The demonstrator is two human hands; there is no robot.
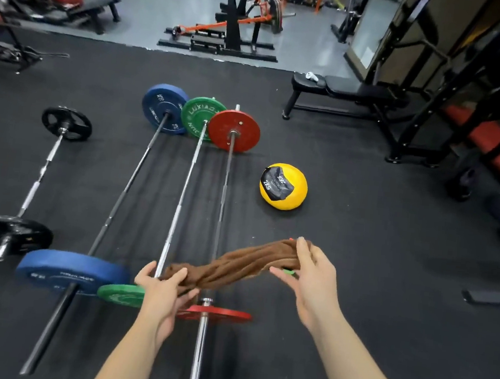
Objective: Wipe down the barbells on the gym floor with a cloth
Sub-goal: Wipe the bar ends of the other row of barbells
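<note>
left grip and right grip each clutch one end of the twisted brown cloth, held stretched over the near end of the red-plate barbell. green-plate barbell and blue-plate barbell lie just left on the floor.

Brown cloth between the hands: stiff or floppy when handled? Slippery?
Probably floppy: the brown cloth bunches in twisted folds between the left hand and right hand. Likely light, since finger grips at its ends carry it. The towel-like texture suggests it won't slip easily.
</note>
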